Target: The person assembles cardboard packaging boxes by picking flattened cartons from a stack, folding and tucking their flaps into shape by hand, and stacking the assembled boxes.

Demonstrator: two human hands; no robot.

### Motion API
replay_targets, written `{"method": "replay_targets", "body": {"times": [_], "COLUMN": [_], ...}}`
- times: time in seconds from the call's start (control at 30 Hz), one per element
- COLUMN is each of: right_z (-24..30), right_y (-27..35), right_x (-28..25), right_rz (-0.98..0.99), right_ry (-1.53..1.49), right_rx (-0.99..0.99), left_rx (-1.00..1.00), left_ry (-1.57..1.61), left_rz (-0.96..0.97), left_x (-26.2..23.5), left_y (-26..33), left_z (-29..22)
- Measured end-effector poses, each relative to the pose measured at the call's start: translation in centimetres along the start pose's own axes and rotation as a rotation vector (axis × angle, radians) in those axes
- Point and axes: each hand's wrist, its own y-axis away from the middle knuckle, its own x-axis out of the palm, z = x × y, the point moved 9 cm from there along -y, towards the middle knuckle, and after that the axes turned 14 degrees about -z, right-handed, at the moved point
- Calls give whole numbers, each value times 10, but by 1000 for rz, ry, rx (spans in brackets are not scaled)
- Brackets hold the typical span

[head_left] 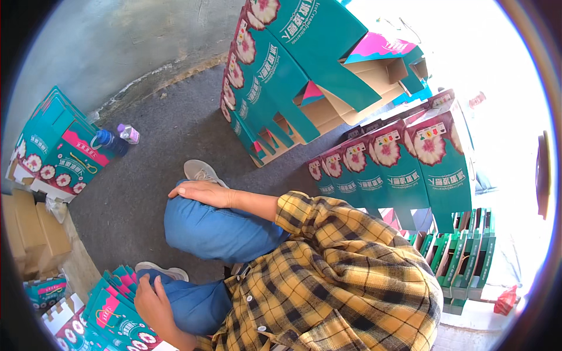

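My right hand (205, 193) lies flat over the raised knee of my blue jeans (219, 231), palm down and holding nothing. My left hand (155, 304) rests at the other knee, lower in the view, with its fingers apart and nothing in them. Close by that hand is a stack of flat teal and pink cartons with handles (111, 313). Beyond my right knee stand large teal cartons printed with fruit (281, 76), several in a row with open ends. A second row of such cartons (398, 158) stands nearer my right arm.
At the left, more teal cartons (52, 140) lean together beside a blue bottle (111, 142) and a small purple-capped bottle (129, 134). Brown cardboard boxes (35, 234) sit by the left edge. Green folded cartons (462, 251) are packed upright at the right. A grey wall (140, 47) bounds the floor.
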Motion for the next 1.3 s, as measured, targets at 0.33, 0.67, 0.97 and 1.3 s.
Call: {"method": "replay_targets", "body": {"times": [0.33,0.67,0.97,1.3], "right_z": [-102,-194,-269,-297], "right_y": [-45,-125,-97,-86], "right_x": [-52,-149,-212,-233], "right_rz": [-376,186,587,597], "right_ry": [-78,1608,2009,2072], "right_rx": [108,168,-103,-237], "left_rx": [38,-57,-139,-132], "left_ry": [-3,-118,-116,-172], "left_rz": [-23,44,110,124], "left_x": [2,3,10,31], "left_y": [-4,-2,-18,-50], "left_z": [-7,-11,-16,-24]}}
